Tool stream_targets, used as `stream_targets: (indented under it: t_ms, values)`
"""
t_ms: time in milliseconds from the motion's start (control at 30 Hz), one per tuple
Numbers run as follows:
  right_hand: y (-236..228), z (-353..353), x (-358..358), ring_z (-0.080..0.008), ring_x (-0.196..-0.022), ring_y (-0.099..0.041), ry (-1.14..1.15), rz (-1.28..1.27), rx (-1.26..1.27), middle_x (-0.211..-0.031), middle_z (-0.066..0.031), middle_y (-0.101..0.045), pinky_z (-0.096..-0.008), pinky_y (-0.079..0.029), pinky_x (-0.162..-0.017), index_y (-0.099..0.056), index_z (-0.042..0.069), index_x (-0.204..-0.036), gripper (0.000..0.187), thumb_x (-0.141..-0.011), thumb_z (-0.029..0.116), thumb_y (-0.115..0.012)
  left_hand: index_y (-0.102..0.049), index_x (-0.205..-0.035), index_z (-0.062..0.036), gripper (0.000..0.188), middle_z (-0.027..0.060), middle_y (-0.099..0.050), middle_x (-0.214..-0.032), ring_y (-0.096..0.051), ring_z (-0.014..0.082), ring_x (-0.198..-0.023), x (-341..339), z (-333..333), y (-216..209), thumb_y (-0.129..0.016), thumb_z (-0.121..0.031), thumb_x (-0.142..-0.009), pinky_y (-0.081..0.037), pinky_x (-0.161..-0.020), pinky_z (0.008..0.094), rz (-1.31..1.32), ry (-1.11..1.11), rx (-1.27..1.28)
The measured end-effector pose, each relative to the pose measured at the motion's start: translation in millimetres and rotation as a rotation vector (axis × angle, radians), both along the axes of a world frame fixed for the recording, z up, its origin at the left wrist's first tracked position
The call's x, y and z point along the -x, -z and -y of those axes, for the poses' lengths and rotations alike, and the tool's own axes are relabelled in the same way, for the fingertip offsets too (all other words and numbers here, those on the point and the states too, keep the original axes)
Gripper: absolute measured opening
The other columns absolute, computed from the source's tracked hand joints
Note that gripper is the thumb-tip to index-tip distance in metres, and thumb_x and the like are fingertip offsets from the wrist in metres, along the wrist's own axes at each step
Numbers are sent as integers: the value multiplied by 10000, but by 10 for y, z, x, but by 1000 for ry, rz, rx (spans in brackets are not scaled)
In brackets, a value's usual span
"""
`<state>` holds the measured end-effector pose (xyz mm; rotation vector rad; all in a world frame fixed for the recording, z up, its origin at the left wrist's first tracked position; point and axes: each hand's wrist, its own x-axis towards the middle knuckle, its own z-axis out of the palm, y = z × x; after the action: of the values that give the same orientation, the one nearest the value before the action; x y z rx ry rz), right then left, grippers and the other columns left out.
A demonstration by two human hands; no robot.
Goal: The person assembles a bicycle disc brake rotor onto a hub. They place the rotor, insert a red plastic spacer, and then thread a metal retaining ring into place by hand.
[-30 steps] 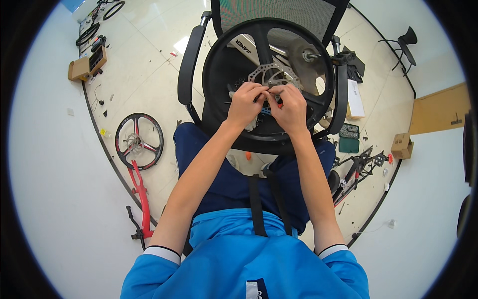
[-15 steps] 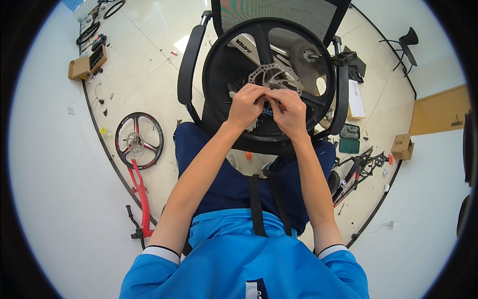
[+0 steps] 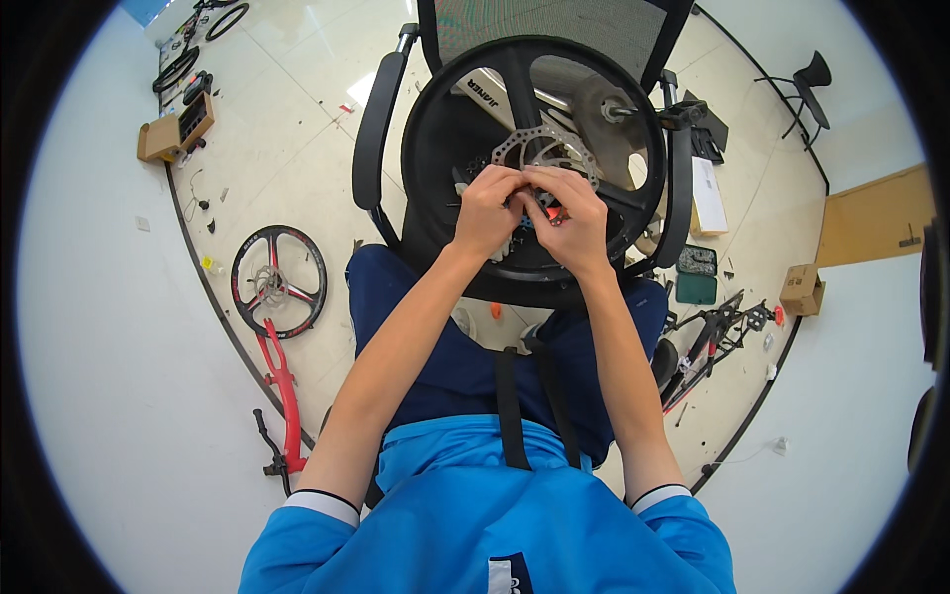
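Both hands meet over the middle of a black spoked bicycle wheel [image 3: 432,99] that lies flat on an office chair's seat. My left hand [image 3: 487,210] is closed, its fingertips pinched at the hub. Against it, my right hand [image 3: 574,220] is closed too, thumb and fingers pressed together. What they pinch is too small and covered to make out. Just beyond the fingertips a silver brake disc rotor [image 3: 512,148] shows, its near part hidden by my hands. A bit of red or orange peeks out by my right fingers.
The chair's armrests [image 3: 380,129] flank the wheel. On the floor at left are a red-and-black wheel [image 3: 319,282] and a red frame [image 3: 287,401]. At right lie a green tool case [image 3: 696,288], a dark bike frame [image 3: 711,342] and a cardboard box [image 3: 803,290].
My right fingers have shifted slightly up and left over the hub, with the thumb moving a little. The left hand and the wheel stay nearly where they were.
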<state>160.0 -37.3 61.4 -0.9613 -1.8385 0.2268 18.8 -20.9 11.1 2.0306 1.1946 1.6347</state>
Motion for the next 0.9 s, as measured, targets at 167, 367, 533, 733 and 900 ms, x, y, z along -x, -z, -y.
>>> stream_targets:
  t_ms: [167, 367, 533, 733, 900]
  values:
    - [26, 63, -23, -262, -876, -729, -111, -98, 139, -955, -102, -750, -320, -573, -760, -752, 53, -1030, 288, -762, -50, -744, -753, -962, -34, 288, 93, -732, -929, -698, 269, -821, 43, -37, 13, -674, 103, -721, -573, -693, 341, -44, 22, -71]
    - [5, 95, 3, -224, -750, -724, 18, -162, 175, -844, -111, -736, -289, -560, -669, -748, 19, -923, 176, -756, -30, -776, -758, -982, -35, 307, 95, -752, -969, -710, 255, -839, 32, 23, -13, -695, 96, -712, -581, -714, 339, 1, -38, -33]
    - [109, 47, -7, -205, -692, -685, 80, -158, 177, -774, -90, -708, -285, -542, -660, -724, 2, -869, 164, -730, -12, -811, -761, -970, -37, 296, 93, -752, -918, -713, 247, -814, -8, 32, -23, -700, 86, -708, -577, -699, 327, 35, -24, -11]
    - [7, 40, 23, -232, -840, -730, -42, -202, 69, -901, -111, -755, -289, -559, -767, -746, 9, -961, 210, -757, -13, -791, -747, -995, -34, 296, 97, -745, -952, -691, 280, -848, 39, 22, -14, -674, 86, -734, -566, -747, 351, -45, 47, 10]
    - [121, 79, -30, -212, -905, -745, -59, -238, 238, -997, -130, -764, -284, -567, -795, -756, 11, -998, 238, -763, -20, -780, -731, -961, -20, 266, 96, -744, -959, -695, 282, -867, 34, 35, -62, -685, 90, -724, -567, -763, 353, -22, 41, -28]
